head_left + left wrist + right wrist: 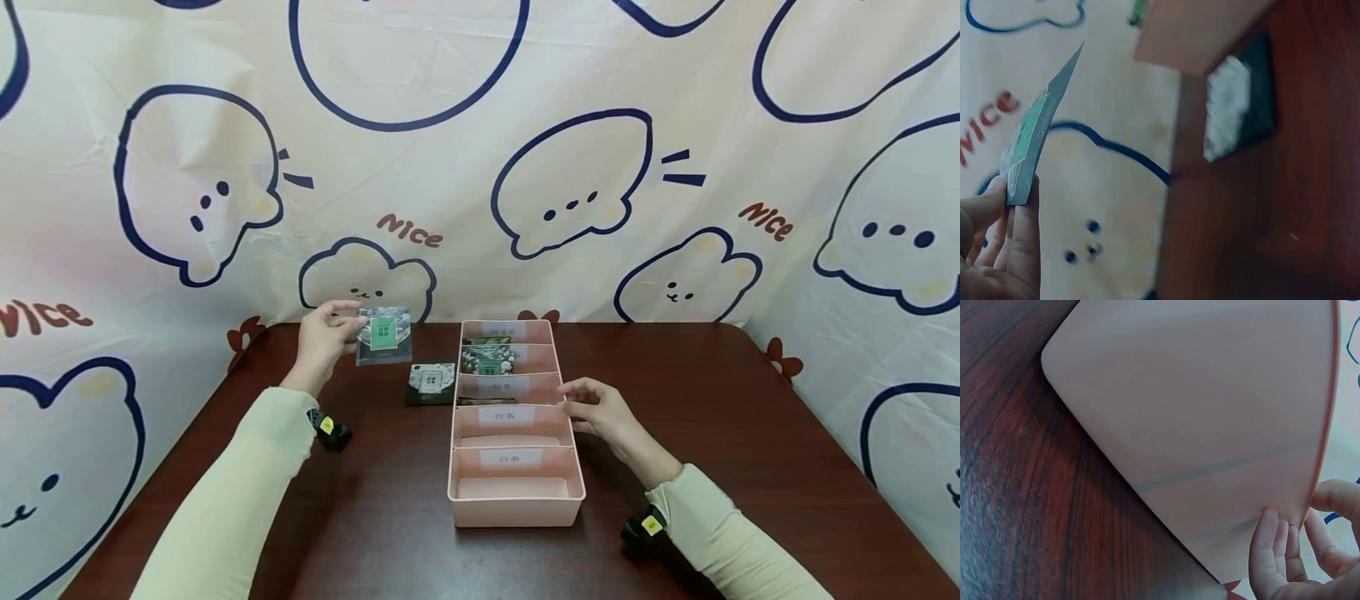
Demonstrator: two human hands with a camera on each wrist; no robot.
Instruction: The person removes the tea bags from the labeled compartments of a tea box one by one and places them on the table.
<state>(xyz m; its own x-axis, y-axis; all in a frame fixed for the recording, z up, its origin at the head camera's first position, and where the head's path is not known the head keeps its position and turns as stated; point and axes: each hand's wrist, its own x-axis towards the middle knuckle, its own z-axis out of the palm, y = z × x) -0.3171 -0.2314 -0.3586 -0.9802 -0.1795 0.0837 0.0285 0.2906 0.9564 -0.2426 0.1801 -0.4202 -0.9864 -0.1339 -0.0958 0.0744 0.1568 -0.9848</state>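
Observation:
My left hand pinches a flat square tea sachet by its edge between thumb and fingers, raised above the table's far left. The sachet has a green label; the left wrist view shows this sachet nearly edge-on. Below it and to the right, a dark sachet with a white label lies beside a pink divided box. My right hand grips the box's right rim, with fingers on both sides of the wall in the right wrist view.
Labelled compartments run front to back in the box. A green-labelled sachet stands in a rear compartment, and a thin packet edge shows in the middle one. The brown table ends at a patterned cloth backdrop.

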